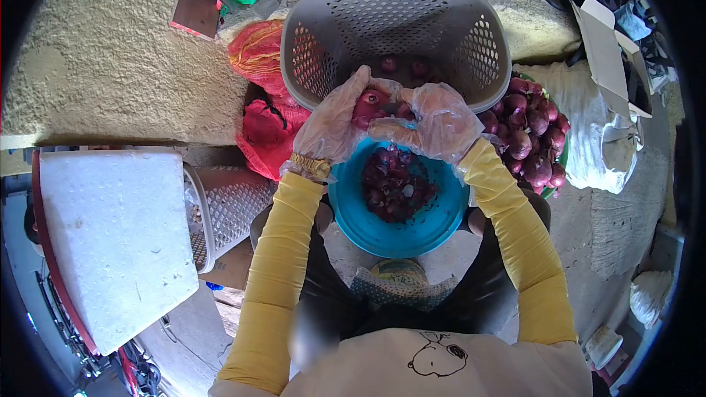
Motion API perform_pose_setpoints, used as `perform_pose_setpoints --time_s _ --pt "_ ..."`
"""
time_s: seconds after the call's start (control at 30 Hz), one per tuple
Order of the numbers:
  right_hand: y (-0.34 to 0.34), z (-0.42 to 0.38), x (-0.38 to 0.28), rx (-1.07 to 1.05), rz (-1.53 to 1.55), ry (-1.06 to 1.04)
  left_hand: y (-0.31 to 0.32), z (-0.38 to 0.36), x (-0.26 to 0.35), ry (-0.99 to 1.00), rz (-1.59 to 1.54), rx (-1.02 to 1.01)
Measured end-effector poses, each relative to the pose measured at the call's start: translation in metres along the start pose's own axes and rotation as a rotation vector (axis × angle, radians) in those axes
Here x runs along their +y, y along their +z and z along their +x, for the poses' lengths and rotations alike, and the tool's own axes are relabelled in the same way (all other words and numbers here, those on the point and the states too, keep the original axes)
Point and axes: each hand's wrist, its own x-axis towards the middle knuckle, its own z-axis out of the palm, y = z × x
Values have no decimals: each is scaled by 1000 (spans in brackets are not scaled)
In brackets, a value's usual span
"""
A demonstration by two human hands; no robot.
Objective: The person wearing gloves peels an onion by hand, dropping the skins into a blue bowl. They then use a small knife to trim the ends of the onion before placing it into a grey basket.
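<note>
Both hands wear clear plastic gloves above a blue basin (346,224). My left hand (331,121) is closed around a red onion (370,105). My right hand (445,119) is beside it with curled fingers, close to the onion; what those fingers grip is hidden. Dark red onion skins and scraps (397,187) lie in the basin. Just beyond my hands stands a grey perforated basket (390,18) with a few red onions (419,68) at its bottom. A heap of red onions (533,129) sits to the right of my right hand.
A red mesh sack (268,132) lies left of the basket. Further left are a white board-like surface (114,242) and another perforated basket (232,206). On the right are a white sack (581,121) and an open cardboard box (610,59).
</note>
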Motion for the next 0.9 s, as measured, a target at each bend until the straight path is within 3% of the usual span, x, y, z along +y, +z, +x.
perform_pose_setpoints --time_s 0.17,0.27,0.43,0.67,0.83,0.9 --pt "2 0 2 -37 102 25 -1 1 0 -9 27 -15" --pt "14 -1 14 101 117 -92 4 -1 2 -16 -11 -10" --pt "16 -2 16 -61 159 96 3 -2 2 -33 -75 -70" --pt "13 -3 15 -93 162 78 4 -3 2 -30 -93 -49" --pt "22 -7 21 26 -77 -145 5 -2 2 -24 -113 -43" --pt "27 -8 28 53 -35 -177 0 0 0 -24 -130 -39"
